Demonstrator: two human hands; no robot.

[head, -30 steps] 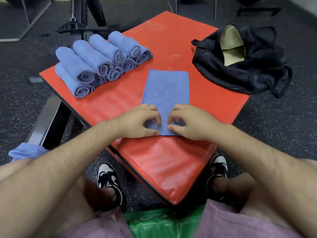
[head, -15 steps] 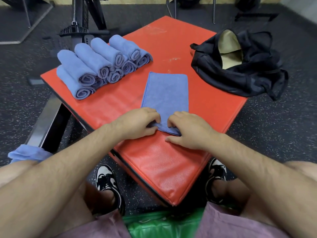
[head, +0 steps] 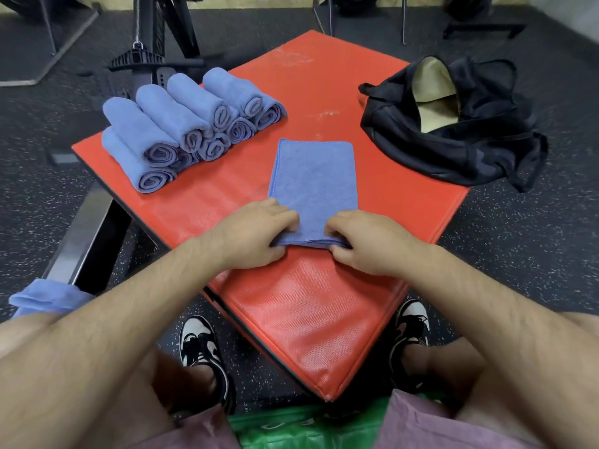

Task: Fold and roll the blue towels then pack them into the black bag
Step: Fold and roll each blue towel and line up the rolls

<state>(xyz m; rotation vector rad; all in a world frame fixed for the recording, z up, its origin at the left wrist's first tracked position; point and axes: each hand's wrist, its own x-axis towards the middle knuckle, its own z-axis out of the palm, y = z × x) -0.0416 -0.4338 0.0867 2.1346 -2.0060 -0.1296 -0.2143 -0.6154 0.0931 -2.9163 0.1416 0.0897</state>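
Observation:
A folded blue towel (head: pixel 315 176) lies flat in the middle of the red padded platform (head: pixel 301 312). Its near edge is turned over into the start of a roll. My left hand (head: pixel 256 234) pinches that rolled edge at its left end, and my right hand (head: pixel 366 244) pinches it at its right end. Several rolled blue towels (head: pixel 181 124) are stacked at the platform's far left. The black bag (head: pixel 453 134) lies open at the far right, its tan lining showing.
Another blue towel (head: pixel 48 294) lies over my left knee. Black gym equipment (head: pixel 152 56) stands behind the platform on the speckled dark floor. My two shoes are under the platform's near corner, with a green surface (head: pixel 308 426) between my legs.
The towel's near edge has been lifted and turned over toward the far side, and both hands have moved with it from flat pressing to pinching the fold.

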